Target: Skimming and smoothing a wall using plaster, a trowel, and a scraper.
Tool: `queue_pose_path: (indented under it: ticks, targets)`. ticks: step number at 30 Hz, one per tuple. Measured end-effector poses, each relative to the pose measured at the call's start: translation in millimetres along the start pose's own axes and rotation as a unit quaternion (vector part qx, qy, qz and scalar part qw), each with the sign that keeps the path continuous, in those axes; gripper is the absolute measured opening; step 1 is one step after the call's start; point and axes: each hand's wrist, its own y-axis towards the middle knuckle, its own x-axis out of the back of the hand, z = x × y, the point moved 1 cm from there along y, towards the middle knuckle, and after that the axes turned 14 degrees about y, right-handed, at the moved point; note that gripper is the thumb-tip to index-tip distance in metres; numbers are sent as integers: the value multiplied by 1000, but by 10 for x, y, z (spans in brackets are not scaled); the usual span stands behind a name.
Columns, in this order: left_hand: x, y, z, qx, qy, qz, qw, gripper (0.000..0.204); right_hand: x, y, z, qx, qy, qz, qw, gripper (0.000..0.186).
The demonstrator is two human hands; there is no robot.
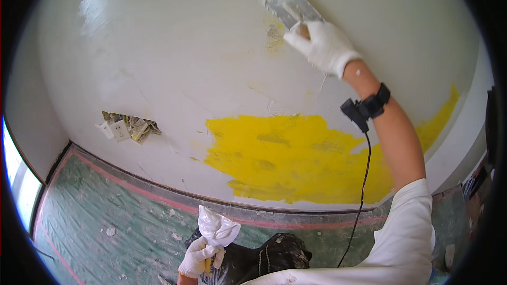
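My right hand [325, 47], in a white knit glove, grips a wide metal putty knife [288, 2] against the off-white wall [174, 47], just above a small rough yellow-grey spot [273, 37]. My left hand [196, 258], also gloved, holds the handle of a second putty knife at the lower middle, its blade heaped with white putty [216, 221]. A large yellow patch [264, 148] covers the lower wall beneath my right arm. A black device [364, 108] is strapped to my right wrist, with a cable hanging down.
At left, sockets [119, 129] and wires hang from a wall opening, beside a bright doorway or window [18, 169]. A dusty green protective sheet [95, 221] with debris covers the floor along the wall. My dark-clad legs [277, 256] are below. Dark objects [475, 174] stand at the right edge.
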Motion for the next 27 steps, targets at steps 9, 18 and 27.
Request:
queue_pose_path:
  ticks: [9,18,27]
  targets:
    - [-48,39,-36,0,35,35,999,52,-6,-235,108,-51,183,-44,981,39]
    - [-331,158,-349,-27,85,85,992,51,-42,-397,-469,-164,258,-92,948,43]
    - [-584,314,-643,-10,205,53,977,23,-306,-2900,-477,-204,417,-56,884,17]
